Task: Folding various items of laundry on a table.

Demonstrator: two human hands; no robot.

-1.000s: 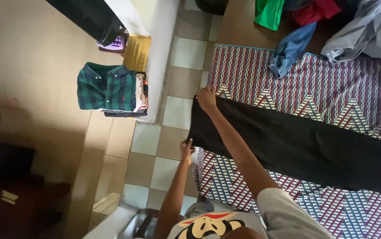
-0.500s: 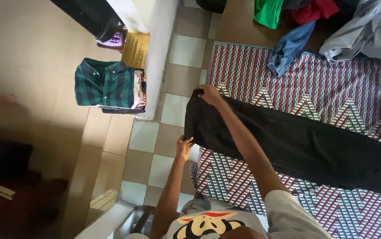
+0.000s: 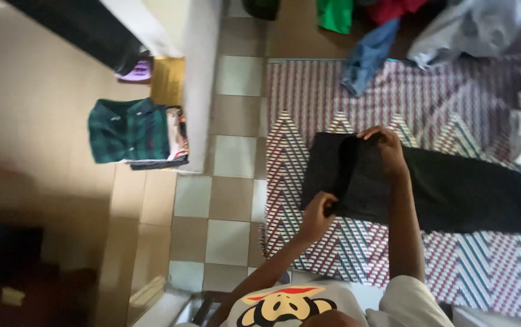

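Black trousers [image 3: 454, 194] lie flat across the patterned mat [image 3: 333, 97], one end folded over near the mat's edge by the tiled floor [image 3: 230, 206]. Left hand [image 3: 319, 213] pinches the near corner of the fold, fingers closed on cloth. Right hand [image 3: 384, 148] grips the far edge, also closed on it. Pile of loose clothes [image 3: 393, 24] at mat's far end. Folded green plaid shirt [image 3: 128, 130] tops a stack w/ other clothes, well apart.

Count: one black garment [image 3: 454, 194], two hands [image 3: 318, 212] [image 3: 384, 148], one patterned mat [image 3: 357, 248], one folded stack [image 3: 133, 133] at left, four loose clothes upper right.
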